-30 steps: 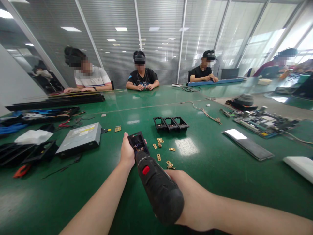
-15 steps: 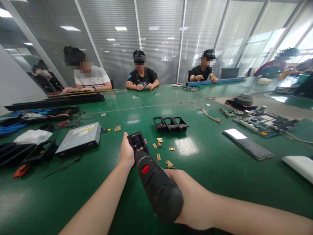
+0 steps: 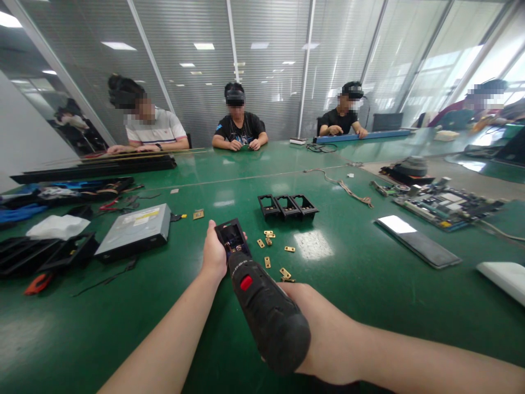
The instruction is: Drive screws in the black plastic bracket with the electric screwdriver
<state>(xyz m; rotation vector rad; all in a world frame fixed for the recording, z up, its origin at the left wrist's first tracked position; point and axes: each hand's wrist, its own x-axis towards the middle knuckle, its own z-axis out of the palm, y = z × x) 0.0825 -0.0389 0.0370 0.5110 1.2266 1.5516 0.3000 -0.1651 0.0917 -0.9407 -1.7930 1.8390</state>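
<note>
My left hand (image 3: pixel 213 254) grips a small black plastic housing (image 3: pixel 230 235) held upright on the green table (image 3: pixel 353 273). My right hand (image 3: pixel 328 334) is wrapped round a black electric screwdriver (image 3: pixel 264 312) with a red button; its tip points into the housing. Several small brass plates (image 3: pixel 270 246) lie scattered just right of the housing. Three more black housings (image 3: pixel 286 207) sit in a row farther back.
A silver optical drive (image 3: pixel 135 230) lies left, beside black trays (image 3: pixel 41 254), a white cloth and red-handled pliers (image 3: pixel 36 283). At right are a dark slab (image 3: pixel 416 239), a circuit board (image 3: pixel 443 203) and a white object (image 3: pixel 502 278). Several people sit along the far side.
</note>
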